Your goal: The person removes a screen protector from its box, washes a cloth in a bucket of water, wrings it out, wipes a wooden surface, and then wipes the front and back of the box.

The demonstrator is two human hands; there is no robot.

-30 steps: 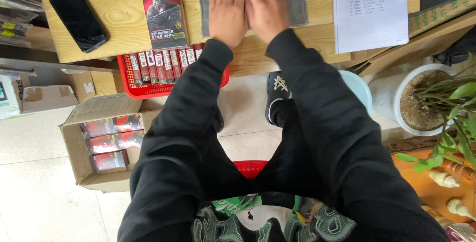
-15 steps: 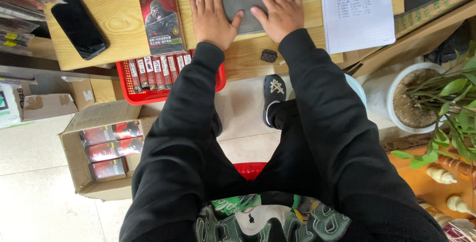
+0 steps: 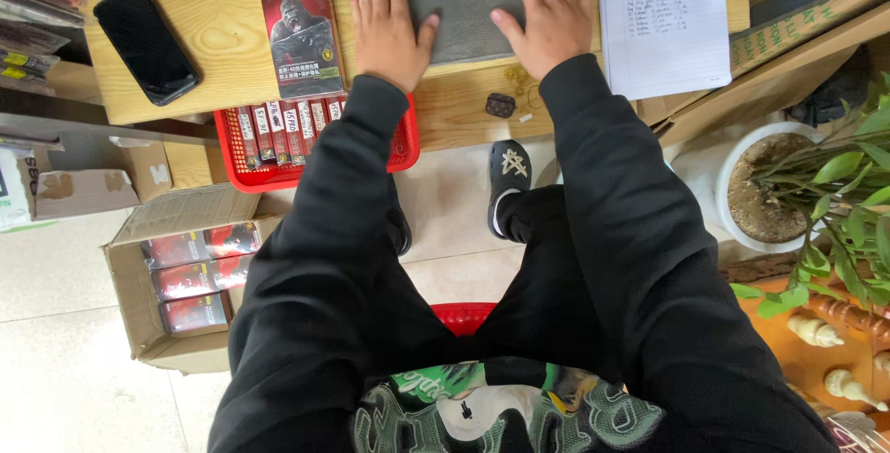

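Observation:
My left hand point(image 3: 389, 28) lies flat, palm down, on the left end of a grey mat point(image 3: 464, 10) on the wooden tabletop point(image 3: 222, 36). My right hand point(image 3: 549, 19) lies flat on the mat's right end, fingers spread. Bare grey mat shows between the two hands. Neither hand holds anything. A flat red box with a gorilla picture point(image 3: 299, 26) lies just left of my left hand.
A black phone point(image 3: 146, 43) lies at the table's left. A notepad with a pen point(image 3: 663, 17) sits right of my right hand. Below the table stand a red basket of small boxes point(image 3: 278, 128), a cardboard box of red packs point(image 3: 176, 272) and a potted plant point(image 3: 788, 184).
My hands, close together on the mat a second ago, have slid apart to its left and right ends, leaving the mat's middle bare.

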